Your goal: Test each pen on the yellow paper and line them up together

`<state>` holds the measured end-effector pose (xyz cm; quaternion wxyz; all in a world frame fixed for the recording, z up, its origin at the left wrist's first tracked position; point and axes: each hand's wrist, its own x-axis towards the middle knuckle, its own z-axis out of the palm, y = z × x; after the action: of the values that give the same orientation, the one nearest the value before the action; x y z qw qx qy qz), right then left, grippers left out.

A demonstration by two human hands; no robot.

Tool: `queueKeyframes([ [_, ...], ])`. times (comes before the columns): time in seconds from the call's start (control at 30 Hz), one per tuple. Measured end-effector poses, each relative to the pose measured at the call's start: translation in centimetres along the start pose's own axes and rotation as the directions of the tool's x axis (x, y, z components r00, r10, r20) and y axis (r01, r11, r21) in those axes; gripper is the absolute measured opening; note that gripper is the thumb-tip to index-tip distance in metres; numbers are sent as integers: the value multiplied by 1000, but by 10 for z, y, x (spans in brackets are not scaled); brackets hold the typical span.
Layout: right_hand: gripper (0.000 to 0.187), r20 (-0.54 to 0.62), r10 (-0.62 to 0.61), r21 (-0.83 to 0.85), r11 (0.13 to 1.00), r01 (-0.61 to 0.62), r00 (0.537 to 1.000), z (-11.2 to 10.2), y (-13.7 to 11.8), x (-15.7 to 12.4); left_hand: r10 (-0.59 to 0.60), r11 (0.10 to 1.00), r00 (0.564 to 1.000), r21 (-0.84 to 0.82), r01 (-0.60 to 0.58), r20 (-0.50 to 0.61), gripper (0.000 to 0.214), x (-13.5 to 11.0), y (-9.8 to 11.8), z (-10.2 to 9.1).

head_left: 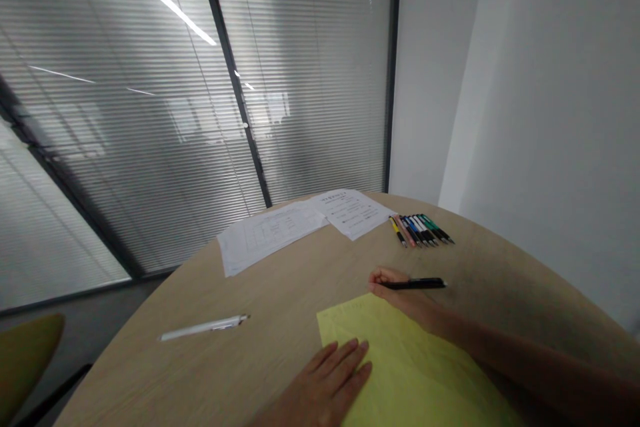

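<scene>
A yellow sheet of paper (415, 380) lies on the wooden table in front of me, with faint marks along its top edge. My left hand (333, 377) rests flat on the sheet's left side, fingers stretched out. At the sheet's upper edge, my right hand (393, 283) is closed around a black pen (420, 283). The pen lies nearly level, one end pointing right and the other hidden in my fingers. Whether its tip touches anything cannot be seen.
A white pen (203, 327) lies on the left of the round table (280, 293). Printed papers (270, 233) lie at the far edge, beside a row of several colored pens (423, 230). A yellow chair (30, 360) stands at lower left. Glass with blinds and a wall border the table.
</scene>
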<state>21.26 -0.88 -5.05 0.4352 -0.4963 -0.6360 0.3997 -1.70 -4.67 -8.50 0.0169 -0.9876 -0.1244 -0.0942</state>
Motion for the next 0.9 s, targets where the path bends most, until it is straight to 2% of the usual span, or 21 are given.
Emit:
queueKeyframes([
  [0.1,19,-69,-13,-84,996,7,998,-1,1,2,-11,1000,1000,8,10,20,52,-1,1,-2],
  [0.27,9,-92,4,-143,990,-17,996,2,0,3,-15,1000,1000,5,15,25,51,-1,0,-4],
  [0.4,11,-110,47,-209,975,-69,993,5,-1,2,13,1000,1000,22,-13,8,53,-1,-1,-2],
  [0.5,13,-136,22,-243,969,-55,990,6,2,2,7,1000,1000,14,-7,0,53,-1,-1,1],
  [0.63,15,-176,-5,-260,965,-42,984,5,6,3,-19,1000,999,4,19,39,55,-1,1,1],
  [0.9,14,-151,35,-234,970,-71,988,6,3,4,-18,1000,999,-2,18,41,54,1,4,-8],
])
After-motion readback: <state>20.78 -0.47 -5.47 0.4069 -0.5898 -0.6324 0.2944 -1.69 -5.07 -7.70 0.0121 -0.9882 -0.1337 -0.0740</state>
